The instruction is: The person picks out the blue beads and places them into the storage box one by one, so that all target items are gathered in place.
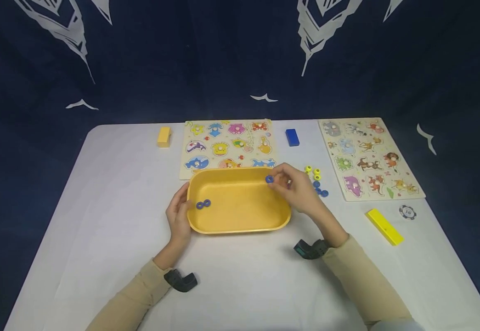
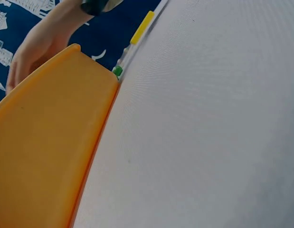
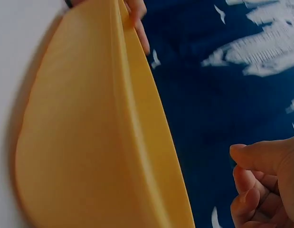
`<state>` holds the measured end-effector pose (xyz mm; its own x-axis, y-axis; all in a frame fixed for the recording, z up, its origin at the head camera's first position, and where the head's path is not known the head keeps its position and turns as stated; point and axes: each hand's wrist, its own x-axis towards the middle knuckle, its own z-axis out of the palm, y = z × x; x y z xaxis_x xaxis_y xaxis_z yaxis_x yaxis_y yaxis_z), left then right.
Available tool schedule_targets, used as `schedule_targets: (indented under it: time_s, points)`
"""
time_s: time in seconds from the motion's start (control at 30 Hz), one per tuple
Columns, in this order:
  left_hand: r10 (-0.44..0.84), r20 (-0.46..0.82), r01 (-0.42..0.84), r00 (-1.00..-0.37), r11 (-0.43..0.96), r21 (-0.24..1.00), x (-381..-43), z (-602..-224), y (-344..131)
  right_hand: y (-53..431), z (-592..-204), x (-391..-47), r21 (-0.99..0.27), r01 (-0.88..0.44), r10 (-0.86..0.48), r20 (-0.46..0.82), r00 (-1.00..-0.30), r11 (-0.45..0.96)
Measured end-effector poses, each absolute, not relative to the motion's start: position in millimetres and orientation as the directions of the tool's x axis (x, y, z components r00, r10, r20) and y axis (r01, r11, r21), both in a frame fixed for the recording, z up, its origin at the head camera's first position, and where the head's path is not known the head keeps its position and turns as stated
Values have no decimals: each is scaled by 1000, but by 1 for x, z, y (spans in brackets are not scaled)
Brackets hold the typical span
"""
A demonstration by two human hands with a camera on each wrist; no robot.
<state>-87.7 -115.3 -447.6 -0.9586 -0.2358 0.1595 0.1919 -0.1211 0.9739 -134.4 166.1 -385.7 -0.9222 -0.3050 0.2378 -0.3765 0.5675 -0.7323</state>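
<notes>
A shallow yellow tray (image 1: 240, 202) sits at the middle of the table. My left hand (image 1: 178, 217) holds its left end, the thumb over the rim and the other fingers along the outside. Two small blue rings (image 1: 203, 204) lie side by side in the tray near that thumb. Over the tray's far right corner, my right hand (image 1: 294, 187) pinches another blue ring (image 1: 269, 179) between thumb and fingertips. Beside this hand, on the table, are several small blue pieces (image 1: 324, 193) and a few yellow ones (image 1: 316, 172). In the right wrist view the pinched ring is hidden.
Behind the tray lies a sea-animal puzzle board (image 1: 227, 147); another animal board (image 1: 369, 161) is at right. A yellow-orange block (image 1: 164, 137) and a blue block (image 1: 292, 137) stand at the back. A long yellow block (image 1: 384, 227) and a poker chip (image 1: 407, 212) lie near the right edge.
</notes>
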Motion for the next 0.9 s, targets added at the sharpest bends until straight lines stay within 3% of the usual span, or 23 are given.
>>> schedule_targets:
  time_s: [0.43,0.9]
  points:
    - [-250,174,209,-953,-123,970,-98,-472,-116,62,-405,-158,-652,-363,-486,-9,-874,666]
    - [-267,165,210,-950,-148,966,-95,-471,-118,42,-425,-162,-580,-340,-527,-186,-830,740]
